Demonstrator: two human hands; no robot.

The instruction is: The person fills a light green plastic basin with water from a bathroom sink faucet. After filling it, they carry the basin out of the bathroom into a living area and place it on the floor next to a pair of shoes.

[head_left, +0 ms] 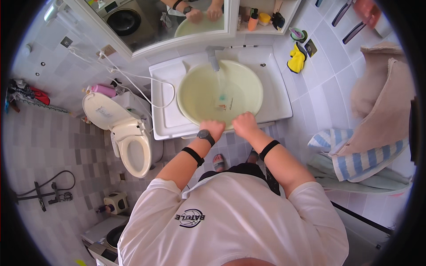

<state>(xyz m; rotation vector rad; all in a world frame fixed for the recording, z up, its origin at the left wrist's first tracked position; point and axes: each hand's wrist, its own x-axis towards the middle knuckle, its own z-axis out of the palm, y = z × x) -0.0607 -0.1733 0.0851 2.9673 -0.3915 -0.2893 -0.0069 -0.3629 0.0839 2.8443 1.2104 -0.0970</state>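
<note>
Clock read from the basin's centre, twelve away from the wearer. One basin (254, 99), pale yellow-green and round, sits on one white sink counter (279, 104), under one grey tap (214, 60) at twelve.

Two hands, both on the near rim. Left hand (214, 128) just past six — fingers curled over the rim, grasping it. Right hand (245, 124) near five — same hold, knuckles up. Hands close together but apart. One watch (206, 136) on the left wrist; two black bands, one per forearm.

Around: one mirror (168, 22) at eleven; one orange bottle (253, 21) at one, on a shelf; one yellow-and-black item (296, 58) at two, kind unclear; two towels toward four, one brown (377, 106), one blue-and-white striped (370, 159); one toilet (131, 128), lid raised, at eight.
</note>
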